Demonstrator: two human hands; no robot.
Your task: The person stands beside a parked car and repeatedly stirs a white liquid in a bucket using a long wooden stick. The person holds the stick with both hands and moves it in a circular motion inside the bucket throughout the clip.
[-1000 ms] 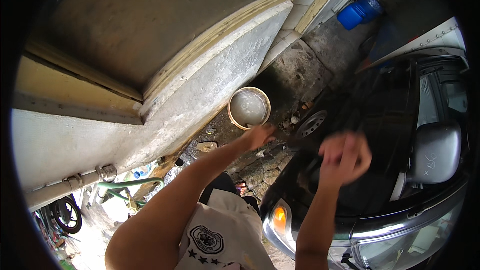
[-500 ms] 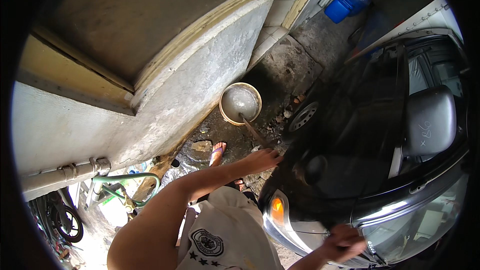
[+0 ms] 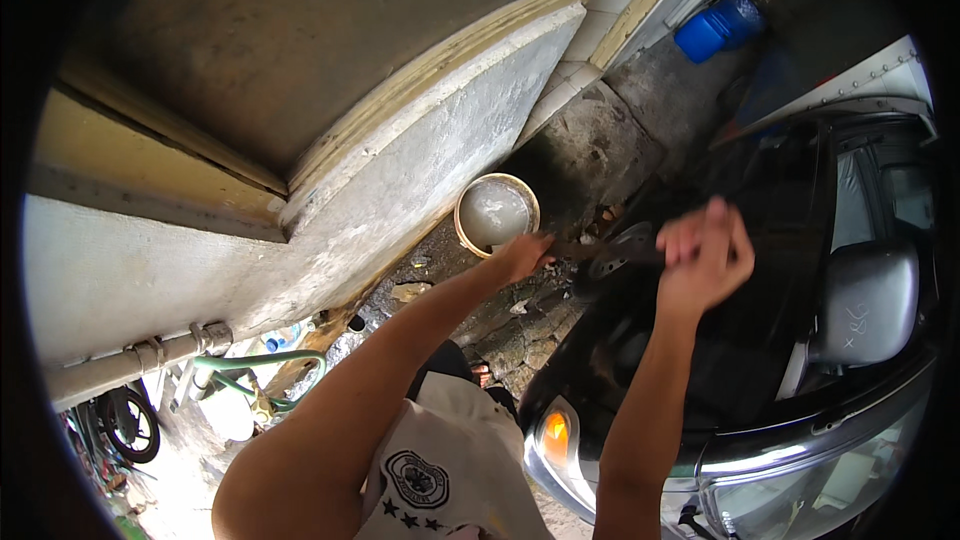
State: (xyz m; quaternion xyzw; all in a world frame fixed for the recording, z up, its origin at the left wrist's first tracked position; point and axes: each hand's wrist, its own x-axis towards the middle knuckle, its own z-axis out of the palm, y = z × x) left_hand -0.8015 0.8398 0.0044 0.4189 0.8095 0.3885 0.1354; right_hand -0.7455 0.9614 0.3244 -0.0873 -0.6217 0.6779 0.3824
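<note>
A round pale bucket [image 3: 461, 233] of cloudy grey water stands on the wet ground by the wall. My left hand [image 3: 522, 258] is closed round a dark brown stick [image 3: 590, 250], just in front of the bucket's near rim. From that fist the stick stretches right, toward my right hand [image 3: 703, 262], which is raised over the black vehicle [image 3: 730, 340]. Motion smears the right hand's fingers, and whether they touch the stick is not clear. The stick's far end is lost against the dark bodywork.
A rough whitewashed wall [image 3: 150, 270] runs along the left, with a pipe [image 3: 165, 358] low on it. The vehicle's side mirror [image 3: 868, 305] juts out at right. Beyond the bucket lies a blue drum [image 3: 715, 30]. A green hose [image 3: 312, 365] and a motorbike wheel [image 3: 135, 427] are at lower left.
My left hand has moved up to the bucket with the stick, whose end no longer shows in the water. My right hand has risen from low beside the windscreen toward the stick.
</note>
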